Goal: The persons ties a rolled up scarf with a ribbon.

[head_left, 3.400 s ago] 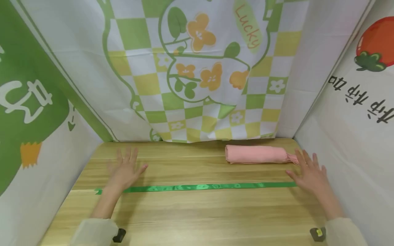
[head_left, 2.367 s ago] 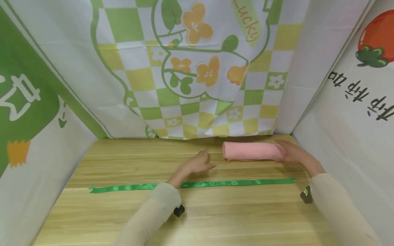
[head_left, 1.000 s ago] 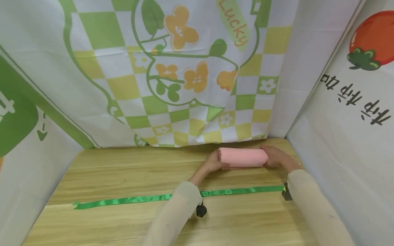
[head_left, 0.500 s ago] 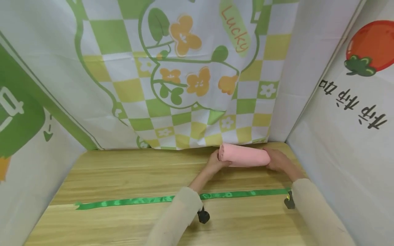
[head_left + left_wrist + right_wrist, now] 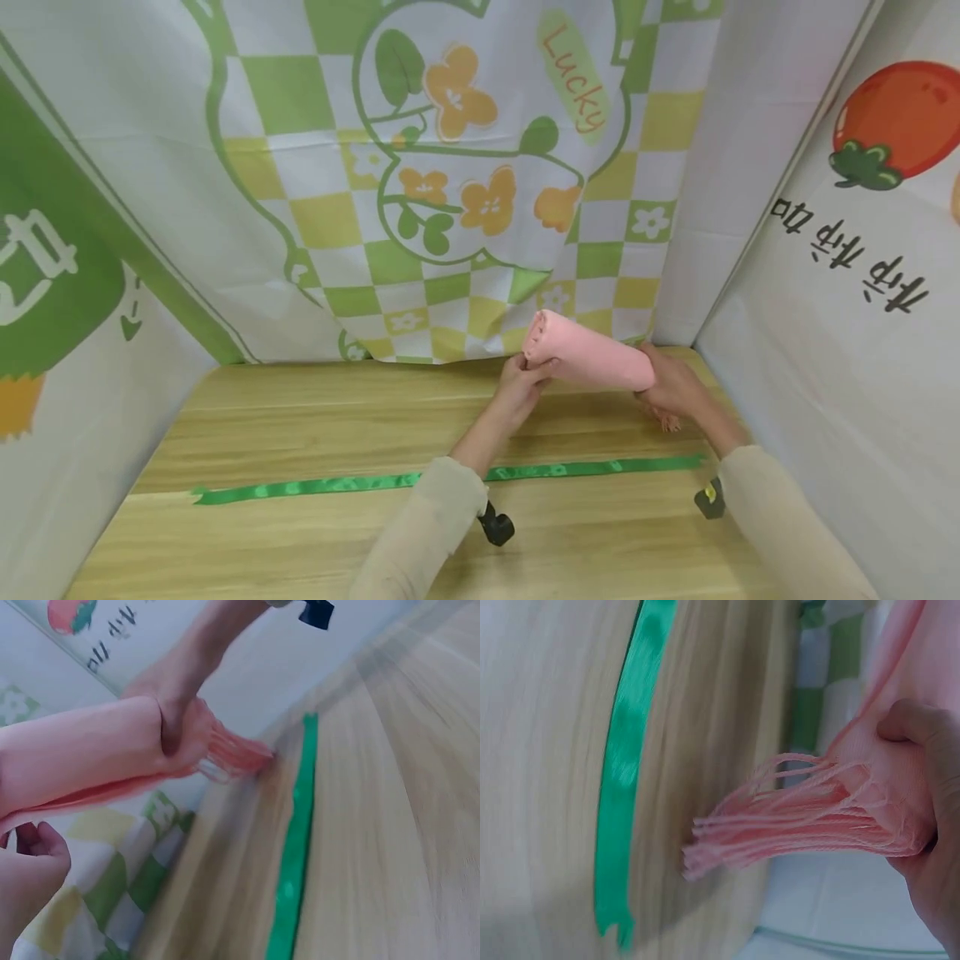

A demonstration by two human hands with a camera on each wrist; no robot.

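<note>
A rolled pink scarf (image 5: 596, 354) is held up off the table between both hands, its left end tilted higher. My left hand (image 5: 517, 387) grips the rolled left end from below, thumb on the near side. At the other end my right hand (image 5: 675, 383) grips the scarf just above its fringe. In the right wrist view the fringe (image 5: 780, 825) hangs out past the right hand (image 5: 937, 765), whose thumb presses the cloth. The left wrist view shows the roll (image 5: 82, 746) above the curled left fingers. Across the table lies a flat green ribbon (image 5: 315, 486), touched by neither hand.
The wooden table (image 5: 300, 433) has a printed checked curtain (image 5: 420, 283) hanging at its back edge. Printed cloth walls stand on both sides, the right wall (image 5: 825, 375) close to the right arm. Black wrist cameras (image 5: 497, 525) hang under the sleeves.
Both hands have come to the scarf and taken hold of its ends. It has risen from the table and tilted, left end up. The green ribbon stays on the table.
</note>
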